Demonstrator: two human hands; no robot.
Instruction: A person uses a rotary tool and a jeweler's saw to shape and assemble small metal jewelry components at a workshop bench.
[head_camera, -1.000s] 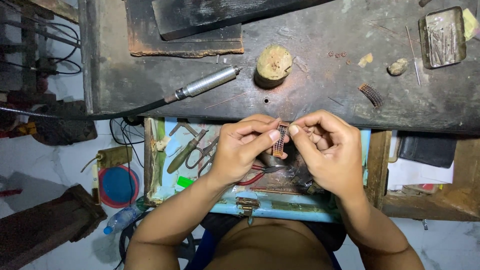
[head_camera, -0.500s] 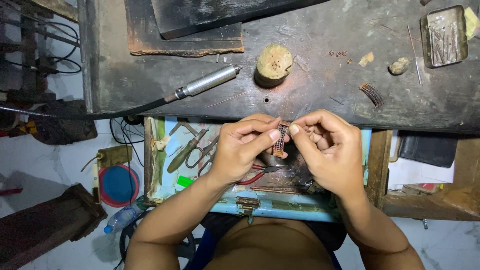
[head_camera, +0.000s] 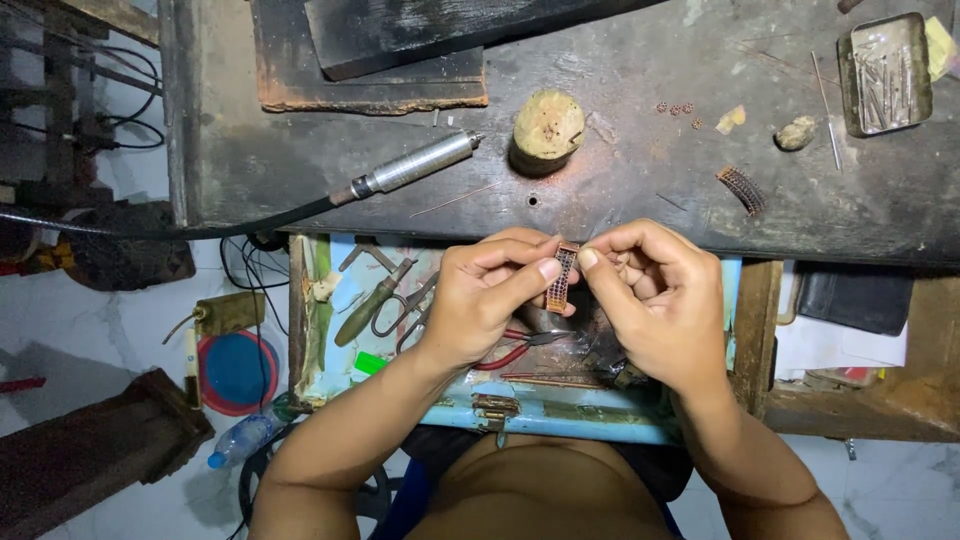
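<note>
Over the open drawer (head_camera: 320, 390), I pinch a small copper mesh strip (head_camera: 560, 278) in my left hand (head_camera: 490, 305) and right hand (head_camera: 655, 300) grip; a slip could lose it among the tools below.

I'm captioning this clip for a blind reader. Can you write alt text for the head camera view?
Both hands, left hand and right hand, pinch a small copper-coloured mesh strip between their fingertips above an open blue drawer holding scissors and pliers. Beyond lies a dark workbench with a rotary handpiece and a round wooden block.
</note>
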